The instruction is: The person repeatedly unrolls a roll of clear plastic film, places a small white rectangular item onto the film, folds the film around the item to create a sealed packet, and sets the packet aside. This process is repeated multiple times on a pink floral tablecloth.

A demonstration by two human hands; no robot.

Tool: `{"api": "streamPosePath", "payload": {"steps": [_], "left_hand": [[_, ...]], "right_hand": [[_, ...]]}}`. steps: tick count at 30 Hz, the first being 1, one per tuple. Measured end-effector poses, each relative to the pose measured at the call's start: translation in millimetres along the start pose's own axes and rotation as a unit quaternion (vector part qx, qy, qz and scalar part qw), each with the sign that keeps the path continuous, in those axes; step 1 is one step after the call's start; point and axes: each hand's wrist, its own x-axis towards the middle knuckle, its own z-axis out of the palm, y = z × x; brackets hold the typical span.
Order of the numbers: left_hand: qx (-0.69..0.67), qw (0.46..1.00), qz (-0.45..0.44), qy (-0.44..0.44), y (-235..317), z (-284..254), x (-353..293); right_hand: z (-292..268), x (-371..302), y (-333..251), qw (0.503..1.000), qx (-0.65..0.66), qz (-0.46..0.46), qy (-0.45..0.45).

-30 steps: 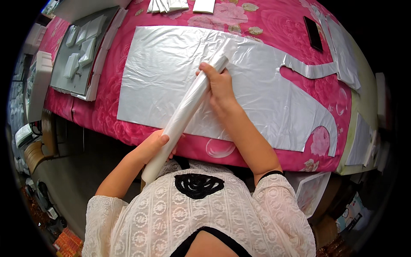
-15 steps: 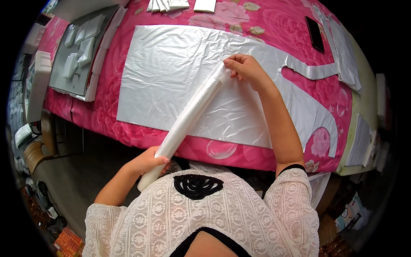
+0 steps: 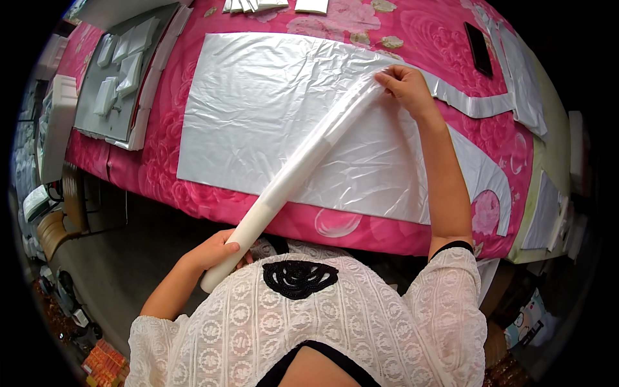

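A long white tube (image 3: 258, 216) slants from my waist up over the table. My left hand (image 3: 216, 250) is wrapped round its lower end. Clear, shiny plastic film (image 3: 354, 109) stretches beyond the tube's upper part. Its far end is pinched between thumb and fingers of my right hand (image 3: 407, 87). Beneath both lies a large flat sheet of silvery-white plastic (image 3: 238, 116), wrinkled, with curved cut-outs and strap-like strips on its right side. My right forearm crosses above this sheet.
A pink floral cloth (image 3: 161, 148) covers the table. To the left, a grey tray (image 3: 90, 126) bears several white packets (image 3: 129, 74). Folded white pieces (image 3: 313, 5) lie at the far edge. A black phone (image 3: 478, 48) and more plastic sheeting (image 3: 525, 90) are at right. A wooden chair (image 3: 58, 235) stands lower left.
My right hand has moved up and to the right, drawing the film farther past the tube. More bare tube shows near my left hand, which has shifted slightly down and left.
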Motion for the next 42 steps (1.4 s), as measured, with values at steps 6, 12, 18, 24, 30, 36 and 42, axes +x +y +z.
{"api": "streamPosePath", "payload": {"steps": [6, 12, 18, 24, 30, 36, 42], "left_hand": [[-0.026, 0.993, -0.095, -0.066, -21, -45, -44], [0.311, 0.946, -0.025, -0.088, 70, -22, -18], [0.717, 0.62, 0.281, 0.151, 149, 34, 66], [0.678, 0.47, 0.565, 0.027, 135, 31, 111], [0.757, 0.523, 0.39, -0.027, 104, 35, 106], [0.762, 0.524, 0.38, -0.014, 86, 39, 107], [0.773, 0.505, 0.384, 0.013, 76, 47, 104]], "right_hand": [[-75, 12, 30, 0.995, -0.009, 0.0, 0.098], [-46, 17, 17, 0.997, 0.01, -0.029, 0.066], [0, 32, 6, 0.999, 0.01, -0.023, -0.031], [4, 39, -3, 0.997, -0.043, -0.009, -0.066], [-1, 46, -5, 0.994, -0.053, 0.017, -0.097], [-4, 16, -31, 0.998, 0.022, 0.007, 0.059], [80, -127, -30, 0.939, -0.264, -0.206, -0.073]]}}
